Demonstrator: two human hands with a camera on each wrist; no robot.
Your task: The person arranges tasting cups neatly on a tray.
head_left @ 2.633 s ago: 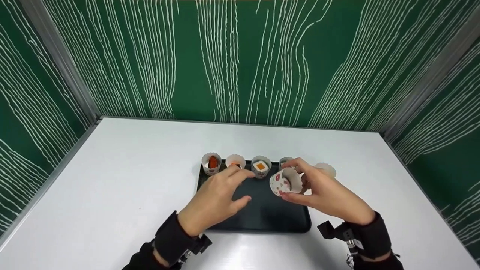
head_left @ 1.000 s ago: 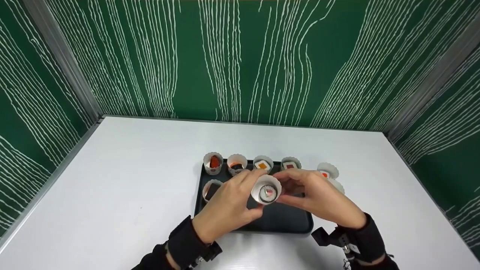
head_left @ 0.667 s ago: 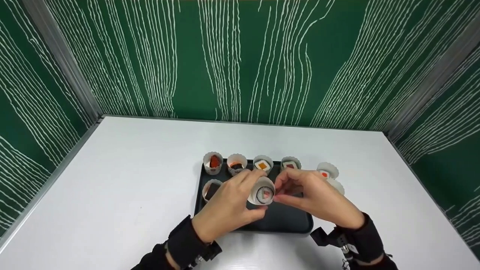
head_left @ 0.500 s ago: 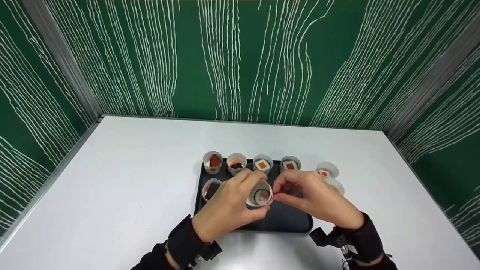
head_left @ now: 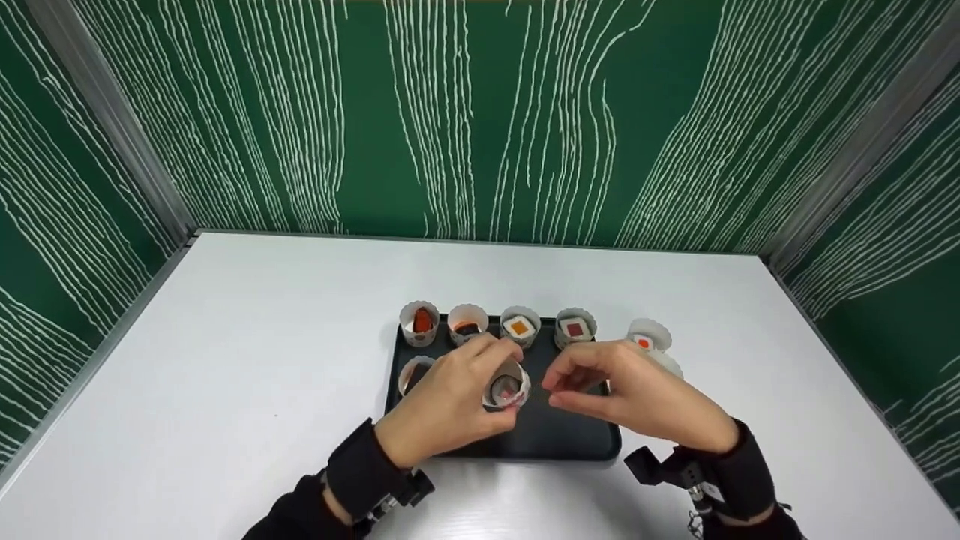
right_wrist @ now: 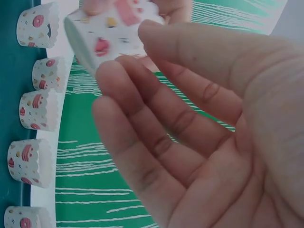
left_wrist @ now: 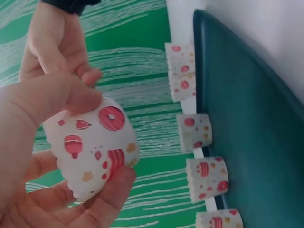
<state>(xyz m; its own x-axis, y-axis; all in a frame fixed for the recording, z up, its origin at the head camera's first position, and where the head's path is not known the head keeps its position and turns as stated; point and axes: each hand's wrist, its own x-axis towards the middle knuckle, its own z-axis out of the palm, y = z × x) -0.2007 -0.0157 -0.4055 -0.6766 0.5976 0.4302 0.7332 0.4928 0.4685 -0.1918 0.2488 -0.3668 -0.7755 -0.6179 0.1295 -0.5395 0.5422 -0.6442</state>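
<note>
My left hand (head_left: pixel 446 394) grips a white paper baking cup (left_wrist: pixel 92 142) printed with pink doughnuts and cakes, thumb on one side and fingertips on the other. Inside it sits a round sushi roll piece (head_left: pixel 505 389) with a pinkish centre. The cup is held up over the dark tray (head_left: pixel 562 431). Just to its right, my right hand (head_left: pixel 626 386) hovers with loosely bent fingers and nothing between them. In the right wrist view, its thumb and fingertips lie close to the blurred cup (right_wrist: pixel 107 35).
Along the tray's back edge stand baking cups with sushi pieces, among them an orange-centred one (head_left: pixel 520 327) and a dark-red-centred one (head_left: pixel 576 328). Another cup (head_left: pixel 414 367) is behind my left hand. Two more cups (head_left: pixel 651 330) stand right of the tray, partly behind my right hand.
The cup passed from my right hand to my left. My right fingers then pinched its right side, and have now let go and stand slightly apart from it.
</note>
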